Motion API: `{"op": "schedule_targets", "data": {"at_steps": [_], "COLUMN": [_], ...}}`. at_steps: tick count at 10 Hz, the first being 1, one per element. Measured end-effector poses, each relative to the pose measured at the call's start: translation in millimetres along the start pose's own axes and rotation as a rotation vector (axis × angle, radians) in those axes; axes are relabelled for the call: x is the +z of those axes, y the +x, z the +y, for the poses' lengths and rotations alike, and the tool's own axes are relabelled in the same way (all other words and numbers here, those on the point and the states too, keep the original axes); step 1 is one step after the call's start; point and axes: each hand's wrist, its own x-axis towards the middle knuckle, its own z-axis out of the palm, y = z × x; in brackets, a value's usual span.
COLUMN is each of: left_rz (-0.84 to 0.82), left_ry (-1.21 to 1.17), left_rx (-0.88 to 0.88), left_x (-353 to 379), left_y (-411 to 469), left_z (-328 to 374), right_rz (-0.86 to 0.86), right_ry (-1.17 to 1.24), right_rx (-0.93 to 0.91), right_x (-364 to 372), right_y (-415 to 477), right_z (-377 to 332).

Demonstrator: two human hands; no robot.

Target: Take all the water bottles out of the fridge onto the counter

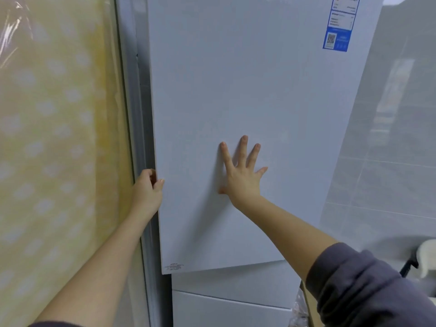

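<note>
The fridge (236, 90) fills the centre of the head view. Its upper door (247, 67) is white and carries a blue-bordered label (339, 27) at its top right corner. A small red print mark (174, 266) sits at the door's bottom left corner. Below the upper door, two further white door panels (231, 305) are stacked.

The left hand (147, 192) grasps the left edge of the upper door, low on that edge. The fingers (151, 174) curl behind the edge and the thumb (160, 183) lies on the front face. A narrow dark gap runs along this left edge, between the door and the grey frame strip (139, 138) beside it. Whether the door is shut or slightly ajar cannot be told.

The right hand (243, 175) is released and grips nothing. It presses flat on the door's front face, fingers spread, in the lower middle of the panel. The right forearm is bare, with a grey sleeve (368, 286) pushed up toward the elbow.

The water bottles are not visible; the door hides the fridge interior. The counter does not appear.

To the left of the fridge stands a yellow dotted sheet (59, 138) under clear plastic film. To the right is a grey tiled wall (396, 161). A white object (427, 258) shows at the right edge of the view; it is too blurred to identify.
</note>
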Motion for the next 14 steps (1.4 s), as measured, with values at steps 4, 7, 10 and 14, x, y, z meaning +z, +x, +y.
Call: {"op": "schedule_targets", "data": {"at_steps": [4, 7, 10, 14], "left_rz": [-0.044, -0.102, -0.105, -0.051], "left_ry": [-0.126, -0.191, -0.227, 0.116], "left_rx": [-0.003, 0.015, 0.057, 0.745], "left_x": [45, 63, 69, 84], "left_y": [65, 101, 113, 41], "left_z": [-25, -33, -43, -14], "right_rz": [0.015, 0.008, -0.004, -0.088], "right_ry": [-0.074, -0.136, -0.203, -0.343], "right_rx": [0.106, 0.196, 0.241, 0.282], "right_x": [33, 47, 49, 9], "right_y": [49, 73, 76, -24], "right_z": [-13, -17, -22, 42]}}
